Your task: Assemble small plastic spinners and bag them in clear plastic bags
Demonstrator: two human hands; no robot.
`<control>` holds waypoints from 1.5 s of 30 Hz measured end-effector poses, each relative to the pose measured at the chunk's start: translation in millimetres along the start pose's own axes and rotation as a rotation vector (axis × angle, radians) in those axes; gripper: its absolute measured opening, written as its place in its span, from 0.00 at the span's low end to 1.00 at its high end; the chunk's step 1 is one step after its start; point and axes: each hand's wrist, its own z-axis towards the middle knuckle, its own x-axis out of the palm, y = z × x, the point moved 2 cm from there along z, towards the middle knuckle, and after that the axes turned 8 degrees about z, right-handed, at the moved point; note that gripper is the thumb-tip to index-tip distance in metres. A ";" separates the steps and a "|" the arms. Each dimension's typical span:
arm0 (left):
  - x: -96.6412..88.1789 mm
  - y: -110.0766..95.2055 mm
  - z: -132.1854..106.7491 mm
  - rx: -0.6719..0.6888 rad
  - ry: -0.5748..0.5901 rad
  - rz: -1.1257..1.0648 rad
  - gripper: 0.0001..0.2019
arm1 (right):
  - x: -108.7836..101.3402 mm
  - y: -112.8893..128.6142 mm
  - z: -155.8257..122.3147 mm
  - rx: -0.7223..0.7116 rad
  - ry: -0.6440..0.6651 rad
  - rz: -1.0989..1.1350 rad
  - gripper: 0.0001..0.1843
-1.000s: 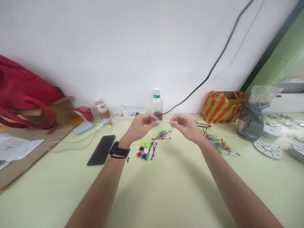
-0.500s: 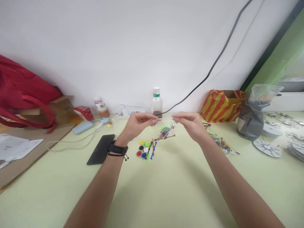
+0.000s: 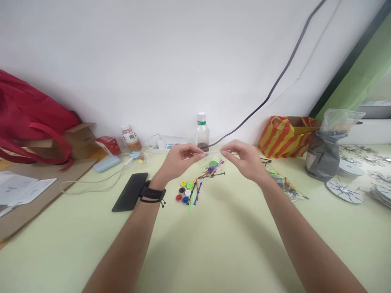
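Worktop (image 3: pixel 189 252) showing pale green. Thin strip (image 3: pixel 213 153) between fingers (image 3: pixel 200 156) looking whitish. Mid-worktop, discs (image 3: pixel 182 190) showing yellow, green, black, white, red, blue; sticks (image 3: pixel 198 192) beside them mixing green, black, red, blue. Toward far right corner, bag (image 3: pixel 279 138) displaying red-and-yellow stripes, neighbouring sack (image 3: pixel 322 158) showing grey. Toward far left corner, backpack (image 3: pixel 33 106) showing red. At far edge, bottle (image 3: pixel 202 133) wearing white cap (image 3: pixel 201 114), green band (image 3: pixel 201 122).

Clear plastic strip (image 3: pixel 213 153), smooth matt tabletop (image 3: pixel 210 248)

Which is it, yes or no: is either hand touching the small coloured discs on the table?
No: the left hand and right hand pinch a thin pale piece, with table showing between them and the discs.
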 end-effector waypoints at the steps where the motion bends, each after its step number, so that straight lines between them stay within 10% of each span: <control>1: 0.2 0.1 0.3 0.004 -0.022 0.013 0.12 | 1.3 1.5 0.0 -0.019 0.009 -0.024 0.12; 13: 0.1 8.9 -0.3 -0.053 -0.123 -0.185 0.10 | 5.2 3.2 -3.5 0.029 -0.034 0.198 0.08; 45: 3.3 8.0 -1.7 -0.033 0.283 0.244 0.12 | 8.3 -0.1 -7.7 0.188 0.386 -0.153 0.14</control>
